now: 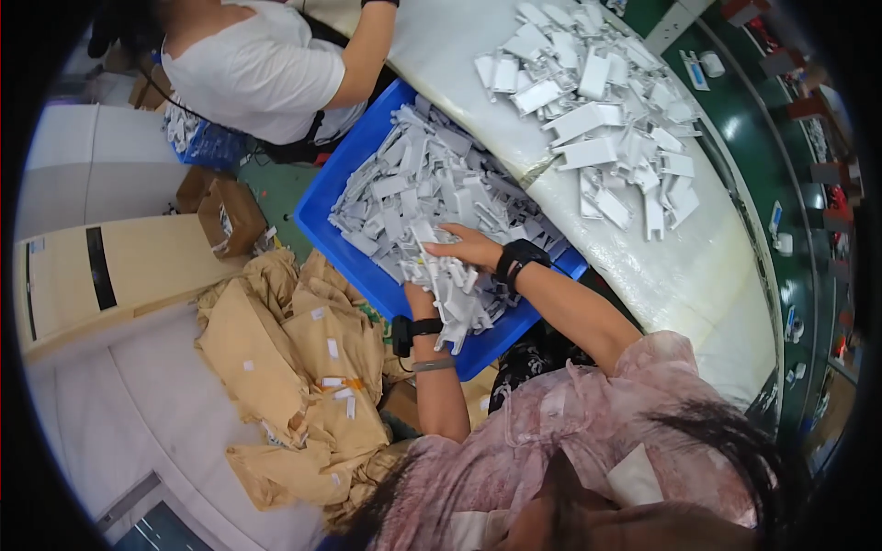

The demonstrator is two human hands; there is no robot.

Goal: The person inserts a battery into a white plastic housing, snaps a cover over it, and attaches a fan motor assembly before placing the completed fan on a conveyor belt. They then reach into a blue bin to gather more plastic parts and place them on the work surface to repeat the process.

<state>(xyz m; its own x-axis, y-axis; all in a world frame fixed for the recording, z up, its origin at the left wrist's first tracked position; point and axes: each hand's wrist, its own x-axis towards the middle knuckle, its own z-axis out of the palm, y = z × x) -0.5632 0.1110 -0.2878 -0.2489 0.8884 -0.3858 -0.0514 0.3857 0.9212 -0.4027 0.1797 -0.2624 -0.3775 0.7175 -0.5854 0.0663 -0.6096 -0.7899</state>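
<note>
A blue plastic bin in front of me is heaped with small white plastic parts. My right hand reaches over the bin, its thumb and fingers closed around a bunch of these parts. From the near side my left hand goes under the same bunch, which lies against its palm and over the wrist. The left fingers are mostly hidden by the parts. Both wrists wear dark bands.
A white-covered table at the right carries a pile of similar parts. Beyond it runs a green conveyor line. A co-worker sits at the far left. Brown paper sacks and a cardboard box stand left of the bin.
</note>
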